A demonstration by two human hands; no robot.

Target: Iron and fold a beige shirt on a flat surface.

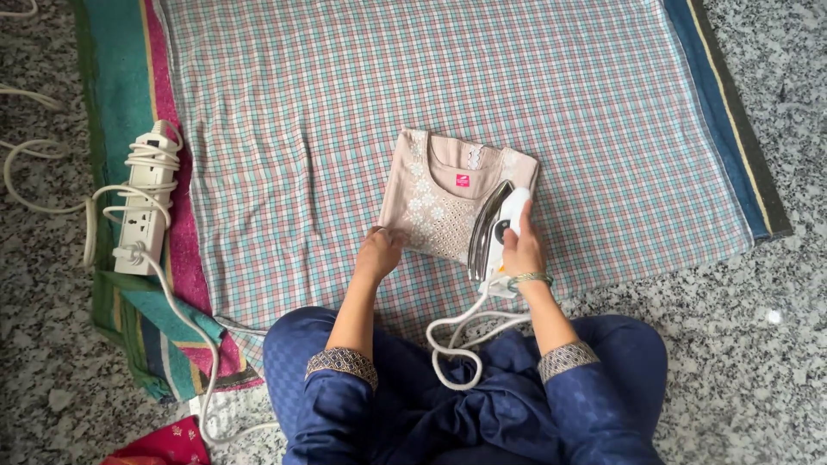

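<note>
My left hand (379, 251) presses flat, fingers open, pinning the folded beige garment (439, 200) steady — my right hand (523, 248) grips the iron (495, 228), tilted on edge.

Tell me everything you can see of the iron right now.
The white electric iron with shiny metal soleplate is tilted on its side, soleplate facing left, over the right edge of the folded beige embroidered garment. The right hand grips its handle. Its white cord loops down over the lap.

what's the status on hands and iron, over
Left hand pressing folded beige garment. Right hand gripping tilted iron. Cord loops over lap.
</note>
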